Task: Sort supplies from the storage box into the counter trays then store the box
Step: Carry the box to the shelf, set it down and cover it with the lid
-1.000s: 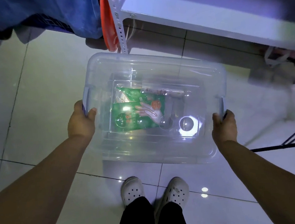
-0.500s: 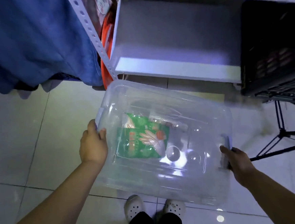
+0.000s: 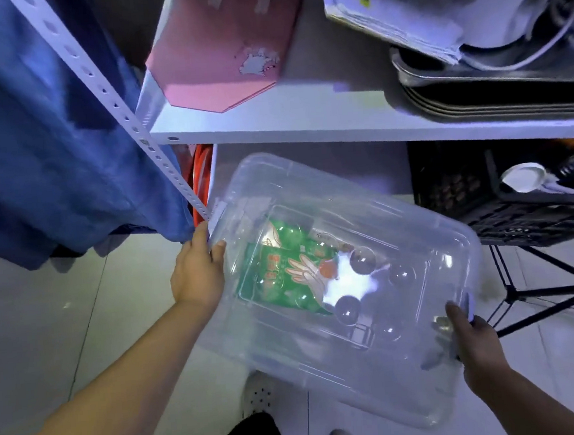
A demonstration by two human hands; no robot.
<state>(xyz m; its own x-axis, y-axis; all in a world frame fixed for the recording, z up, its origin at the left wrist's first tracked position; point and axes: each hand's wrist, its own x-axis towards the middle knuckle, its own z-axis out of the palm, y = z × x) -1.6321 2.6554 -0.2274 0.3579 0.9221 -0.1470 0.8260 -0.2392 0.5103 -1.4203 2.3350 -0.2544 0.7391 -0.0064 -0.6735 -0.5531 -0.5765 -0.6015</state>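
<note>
I carry a clear plastic storage box (image 3: 386, 357) with its lid on, held above the tiled floor and turned at an angle. A green packet (image 3: 276, 280) lies inside, seen through the lid. My left hand (image 3: 198, 270) grips the box's left handle, thumb on the lid edge. My right hand (image 3: 474, 343) grips the right handle at the lower right. The box's far corner points toward the gap under the white shelf (image 3: 305, 119).
A pink folder (image 3: 217, 51), stacked dark trays (image 3: 492, 91) and papers sit on the shelf. A black crate (image 3: 518, 206) with small items stands under it at the right. Blue cloth (image 3: 49, 133) hangs left of the perforated upright (image 3: 115, 103). A tripod (image 3: 559, 292) stands at the right.
The box has risen toward the shelf unit and turned further, its right end dropping toward me. My view has tilted up, bringing the upper shelf and its items into sight.
</note>
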